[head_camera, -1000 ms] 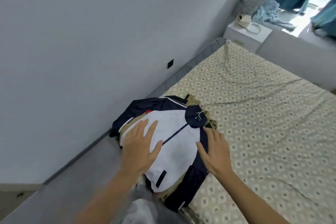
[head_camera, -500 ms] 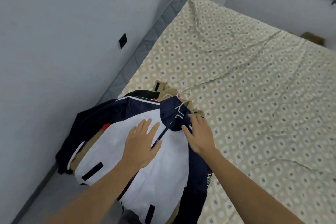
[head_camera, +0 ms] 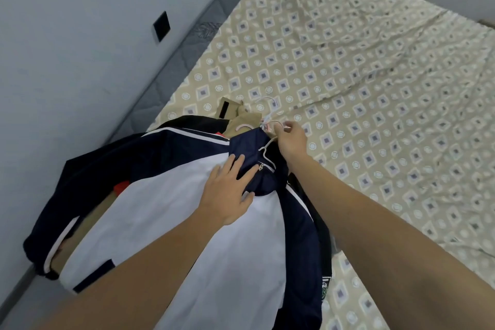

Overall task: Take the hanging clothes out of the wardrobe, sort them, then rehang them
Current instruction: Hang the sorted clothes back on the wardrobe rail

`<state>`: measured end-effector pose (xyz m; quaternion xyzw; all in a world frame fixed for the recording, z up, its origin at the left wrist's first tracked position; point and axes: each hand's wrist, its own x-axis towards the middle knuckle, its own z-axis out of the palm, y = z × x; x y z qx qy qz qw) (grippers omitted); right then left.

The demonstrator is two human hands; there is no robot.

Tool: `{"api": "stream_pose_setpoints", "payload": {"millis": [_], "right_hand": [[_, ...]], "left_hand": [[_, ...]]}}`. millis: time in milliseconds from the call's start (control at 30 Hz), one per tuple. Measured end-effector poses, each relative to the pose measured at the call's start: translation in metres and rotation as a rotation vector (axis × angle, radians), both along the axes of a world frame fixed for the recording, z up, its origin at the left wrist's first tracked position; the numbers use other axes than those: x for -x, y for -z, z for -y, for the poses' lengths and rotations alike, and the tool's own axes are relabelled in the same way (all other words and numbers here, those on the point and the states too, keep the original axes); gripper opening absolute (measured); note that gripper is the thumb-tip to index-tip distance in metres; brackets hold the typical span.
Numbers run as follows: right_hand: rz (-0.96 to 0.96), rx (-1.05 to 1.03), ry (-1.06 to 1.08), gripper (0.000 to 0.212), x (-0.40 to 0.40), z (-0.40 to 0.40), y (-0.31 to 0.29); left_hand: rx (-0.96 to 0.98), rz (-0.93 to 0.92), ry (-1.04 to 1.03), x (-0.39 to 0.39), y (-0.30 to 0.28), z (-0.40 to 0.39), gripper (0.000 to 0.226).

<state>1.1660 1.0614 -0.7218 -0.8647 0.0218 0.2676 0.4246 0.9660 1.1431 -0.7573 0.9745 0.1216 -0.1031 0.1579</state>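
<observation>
Navy-and-white jacket [head_camera: 171, 236] flat atop tan garment [head_camera: 245, 122], seemingly several hanger hooks [head_camera: 269, 126] bunched

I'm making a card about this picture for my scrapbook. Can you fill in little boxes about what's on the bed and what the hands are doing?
place: bed with patterned sheet beside a grey wall
top garment: navy and white jacket, lying on a pile
under it: tan garment
left hand: flat on the jacket near the collar
right hand: pinching the hanger hooks
on wall: black square plate

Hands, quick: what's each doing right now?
Left hand: open, flat on the jacket.
Right hand: pinching hanger hooks.
</observation>
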Motion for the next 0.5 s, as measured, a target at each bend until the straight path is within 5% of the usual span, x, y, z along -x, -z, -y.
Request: {"api": "stream_pose_setpoints", "payload": {"millis": [167,500], "right_hand": [[-0.089,-0.095,0.013,0.038,-0.012,0.003,-0.011],[-0.144,-0.35,-0.313,0.042,0.021,0.02,-0.184]], "left_hand": [[-0.026,0.0,0.011,0.009,0.0,-0.004,0.066],[0.008,0.17,-0.063,0.026,-0.096,0.03,0.072]]}}
